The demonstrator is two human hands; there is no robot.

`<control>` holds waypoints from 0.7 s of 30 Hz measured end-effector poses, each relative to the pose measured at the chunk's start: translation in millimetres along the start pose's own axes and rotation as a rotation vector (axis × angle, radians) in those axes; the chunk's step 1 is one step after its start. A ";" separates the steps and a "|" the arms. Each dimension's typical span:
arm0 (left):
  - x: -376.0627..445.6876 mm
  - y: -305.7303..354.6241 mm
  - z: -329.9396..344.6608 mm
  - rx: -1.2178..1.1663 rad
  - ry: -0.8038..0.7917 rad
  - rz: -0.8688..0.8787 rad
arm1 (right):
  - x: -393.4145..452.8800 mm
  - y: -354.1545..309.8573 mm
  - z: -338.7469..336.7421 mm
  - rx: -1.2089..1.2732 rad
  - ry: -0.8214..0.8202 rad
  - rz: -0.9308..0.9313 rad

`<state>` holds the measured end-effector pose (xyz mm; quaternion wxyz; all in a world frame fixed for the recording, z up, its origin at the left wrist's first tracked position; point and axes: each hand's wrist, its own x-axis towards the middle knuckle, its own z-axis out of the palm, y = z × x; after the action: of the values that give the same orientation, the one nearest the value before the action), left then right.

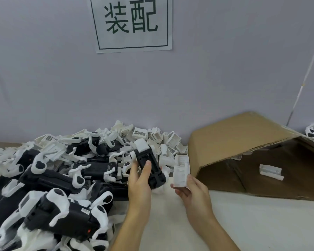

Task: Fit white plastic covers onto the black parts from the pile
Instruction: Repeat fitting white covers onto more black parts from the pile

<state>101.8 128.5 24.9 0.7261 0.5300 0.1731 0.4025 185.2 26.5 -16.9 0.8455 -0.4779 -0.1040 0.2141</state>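
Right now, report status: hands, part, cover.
Left hand grips black part. Right hand pinches white cover. Not yet joined. Nothing between them.

- Left hand (pixel 140 180) grips a black part (pixel 150 164) from below, thumb lying across its upper face; part tilted, far end up.
- White cap (pixel 141 144) sits on that far end.
- Right hand (pixel 192 191) pinches a white cover (pixel 181 175) just right of the black part, not touching it.
- Pile (pixel 53 178) of black parts with white pieces fills the left of the table (pixel 243 223); loose white covers heaped behind, against the wall (pixel 207 78).
- Cardboard box (pixel 257 156) on its side at right; one white cover inside (pixel 270 172).
- Paper sign (pixel 131 24) with two green characters on the wall.
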 end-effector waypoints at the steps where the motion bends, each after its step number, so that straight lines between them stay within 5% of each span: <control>1: -0.2 -1.5 0.4 0.035 -0.033 0.011 | -0.6 -0.1 0.1 -0.013 -0.017 -0.007; 6: -3.5 -5.4 2.2 0.125 -0.164 0.003 | 1.4 2.2 -0.6 -0.121 -0.022 -0.043; 14: -2.2 -7.0 1.1 0.117 -0.115 -0.047 | 0.2 -0.8 -5.8 -0.165 -0.206 -0.065; 21: -2.2 -1.8 0.4 0.128 -0.093 -0.049 | -6.2 2.5 6.6 -0.354 -0.045 -0.336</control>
<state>101.4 126.3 23.1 0.7075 0.5891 0.1777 0.3477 176.5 29.8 -15.3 0.7699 -0.5897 -0.2368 0.0594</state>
